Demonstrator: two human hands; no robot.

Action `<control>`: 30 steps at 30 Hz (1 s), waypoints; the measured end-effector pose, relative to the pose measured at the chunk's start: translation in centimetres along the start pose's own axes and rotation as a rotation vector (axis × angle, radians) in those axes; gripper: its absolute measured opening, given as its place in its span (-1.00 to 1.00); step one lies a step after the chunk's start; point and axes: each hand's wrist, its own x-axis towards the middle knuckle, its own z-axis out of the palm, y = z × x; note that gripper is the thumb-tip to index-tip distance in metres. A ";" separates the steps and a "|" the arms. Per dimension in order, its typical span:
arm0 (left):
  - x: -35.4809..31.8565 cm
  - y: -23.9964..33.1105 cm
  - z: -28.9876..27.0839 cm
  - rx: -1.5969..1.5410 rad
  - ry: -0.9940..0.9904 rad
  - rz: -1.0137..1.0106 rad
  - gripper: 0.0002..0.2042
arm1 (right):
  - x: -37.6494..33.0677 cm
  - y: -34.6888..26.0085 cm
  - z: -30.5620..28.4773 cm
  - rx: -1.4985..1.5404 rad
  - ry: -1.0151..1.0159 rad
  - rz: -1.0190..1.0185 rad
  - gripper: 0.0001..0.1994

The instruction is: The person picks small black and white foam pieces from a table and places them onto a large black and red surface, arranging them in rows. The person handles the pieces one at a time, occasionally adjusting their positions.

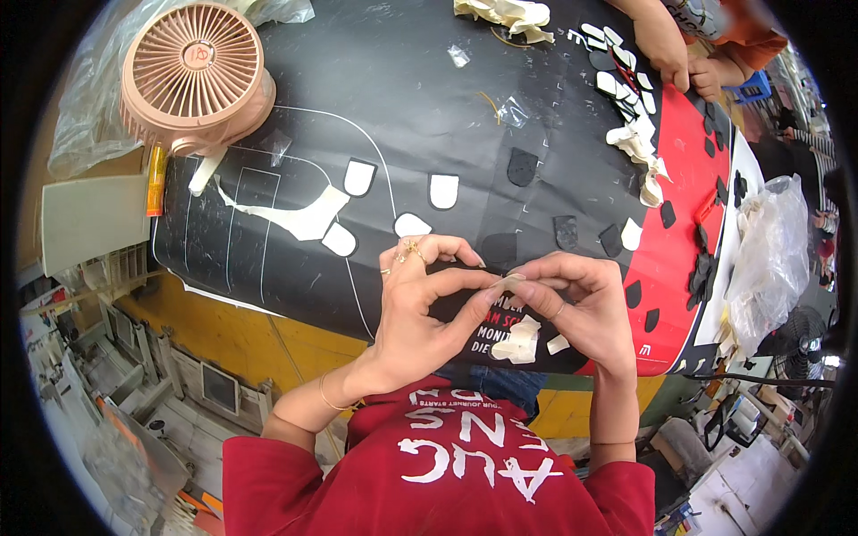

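Observation:
Above the near edge of the table, my left hand (424,308) and my right hand (576,308) meet fingertip to fingertip. Between their thumbs and forefingers they pinch a small pale piece (512,280), mostly covered by the fingers, so its kind is unclear. Crumpled cream scraps (518,341) and a smaller white scrap (558,344) lie just below my right hand. Beyond my left hand are white round-ended patches with black borders (443,191). Dark patches (523,167) of similar shape lie farther off, and a plain white one (631,234) sits beyond my right hand.
A pink fan (197,67) stands at far left, near an orange-yellow tube (156,181) and a torn white strip (308,214). Far right, another person's hands (666,49) work beside piled patches (626,85). A clear plastic bag (770,259) hangs past the red section (666,295).

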 end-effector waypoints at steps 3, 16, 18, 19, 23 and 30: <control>-0.5 -0.2 0.2 0.122 0.019 0.040 -0.85 | 0.2 0.5 0.0 -0.100 0.007 -0.031 -0.85; -1.1 -2.3 1.3 0.748 0.114 0.291 -0.65 | 1.5 1.2 1.9 -0.353 0.243 0.100 -0.83; -1.3 -2.4 1.4 0.794 0.111 0.313 -0.66 | 1.7 1.1 1.8 -0.374 0.239 0.102 -0.83; -1.3 -2.5 1.4 0.813 0.114 0.324 -0.66 | 1.8 1.1 1.8 -0.378 0.244 0.104 -0.83; -1.4 -2.5 1.5 0.824 0.109 0.319 -0.64 | 2.1 0.8 1.7 -0.405 0.240 0.124 -0.84; -1.4 -2.4 1.6 0.843 0.108 0.327 -0.61 | 2.3 0.5 1.4 -0.359 0.185 0.136 -0.85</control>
